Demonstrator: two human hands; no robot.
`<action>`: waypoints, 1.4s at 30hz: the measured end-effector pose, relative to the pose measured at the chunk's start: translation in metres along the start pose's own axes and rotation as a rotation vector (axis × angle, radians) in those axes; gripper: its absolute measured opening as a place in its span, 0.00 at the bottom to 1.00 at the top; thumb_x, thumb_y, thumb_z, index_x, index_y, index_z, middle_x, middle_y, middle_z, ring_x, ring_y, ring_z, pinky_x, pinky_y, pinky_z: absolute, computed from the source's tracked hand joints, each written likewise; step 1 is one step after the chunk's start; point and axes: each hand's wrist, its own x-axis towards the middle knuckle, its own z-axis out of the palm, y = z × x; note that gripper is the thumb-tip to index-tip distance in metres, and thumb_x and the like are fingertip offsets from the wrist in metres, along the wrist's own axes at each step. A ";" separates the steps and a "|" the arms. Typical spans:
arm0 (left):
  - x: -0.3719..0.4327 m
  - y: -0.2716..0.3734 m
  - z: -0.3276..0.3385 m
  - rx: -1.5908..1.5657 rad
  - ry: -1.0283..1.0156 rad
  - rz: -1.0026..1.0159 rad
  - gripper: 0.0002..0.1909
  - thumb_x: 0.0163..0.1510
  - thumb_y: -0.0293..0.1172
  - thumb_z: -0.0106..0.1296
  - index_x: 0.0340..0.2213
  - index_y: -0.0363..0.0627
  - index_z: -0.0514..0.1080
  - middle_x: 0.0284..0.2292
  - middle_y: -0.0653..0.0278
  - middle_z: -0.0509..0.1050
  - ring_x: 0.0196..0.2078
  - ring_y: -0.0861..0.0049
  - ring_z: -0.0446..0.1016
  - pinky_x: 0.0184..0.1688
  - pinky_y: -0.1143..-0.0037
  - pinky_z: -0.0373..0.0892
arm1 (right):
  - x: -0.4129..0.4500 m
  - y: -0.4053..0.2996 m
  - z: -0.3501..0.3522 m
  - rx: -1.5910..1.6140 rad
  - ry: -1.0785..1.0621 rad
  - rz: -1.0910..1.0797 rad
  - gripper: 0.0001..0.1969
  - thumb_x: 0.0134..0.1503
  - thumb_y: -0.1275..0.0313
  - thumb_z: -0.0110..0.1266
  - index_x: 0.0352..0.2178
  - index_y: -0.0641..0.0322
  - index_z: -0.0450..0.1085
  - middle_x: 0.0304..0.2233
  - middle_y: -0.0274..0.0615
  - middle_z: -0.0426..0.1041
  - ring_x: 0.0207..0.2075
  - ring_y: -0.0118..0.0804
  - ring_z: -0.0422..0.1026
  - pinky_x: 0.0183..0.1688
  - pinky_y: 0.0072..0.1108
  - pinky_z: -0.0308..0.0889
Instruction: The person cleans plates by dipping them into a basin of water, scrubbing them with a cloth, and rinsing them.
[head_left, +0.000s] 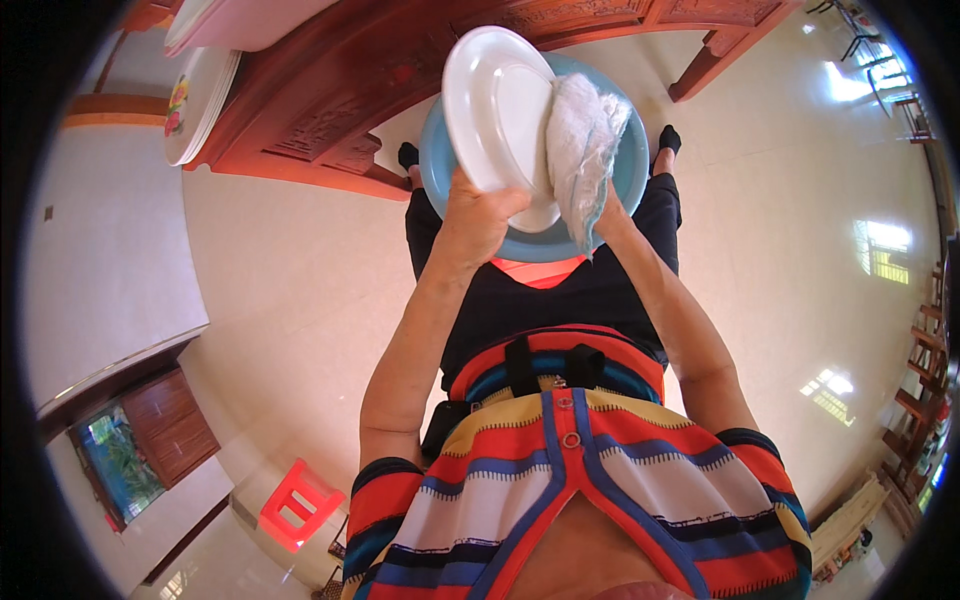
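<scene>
My left hand (484, 214) grips the near rim of a glossy white oval plate (474, 112), thumb on its upper face. A second curved edge shows inside its rim; I cannot tell whether one or two plates are held. A bunched white cloth (581, 135) with a bluish-green edge lies against the plate's right side. My right hand (613, 214) holds this cloth from behind, its fingers mostly hidden. Both hands are above a round light-blue basin (637, 157) between my legs. The plate and cloth hide much of the basin's inside.
A carved reddish wooden table (337, 105) runs close beyond the basin. At its left end stand a stack of floral-patterned white plates (206, 109) and a pale pink container (240, 26). A red plastic stool (300, 506) is on the tiled floor (300, 262), lower left.
</scene>
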 end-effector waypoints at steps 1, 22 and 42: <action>0.001 -0.001 -0.001 0.012 -0.020 -0.071 0.24 0.39 0.13 0.46 0.42 0.37 0.60 0.36 0.61 0.67 0.39 0.74 0.67 0.41 0.74 0.65 | 0.005 -0.017 0.001 0.003 -0.002 0.000 0.34 0.39 0.63 0.56 0.48 0.64 0.55 0.49 0.54 0.54 0.51 0.55 0.51 0.54 0.37 0.43; -0.005 0.025 -0.023 -0.110 0.159 -0.133 0.25 0.33 0.11 0.42 0.39 0.36 0.62 0.33 0.60 0.67 0.34 0.71 0.67 0.38 0.74 0.65 | 0.062 0.004 -0.009 0.025 -0.111 0.136 0.26 0.45 0.69 0.53 0.47 0.63 0.56 0.46 0.48 0.59 0.48 0.42 0.58 0.50 0.27 0.53; 0.001 0.002 -0.019 1.282 0.162 0.543 0.16 0.36 0.14 0.40 0.32 0.35 0.67 0.27 0.66 0.68 0.35 0.75 0.67 0.40 0.75 0.63 | -0.025 -0.022 0.033 0.128 0.109 0.169 0.31 0.47 0.63 0.49 0.51 0.63 0.50 0.52 0.51 0.48 0.55 0.48 0.45 0.57 0.32 0.37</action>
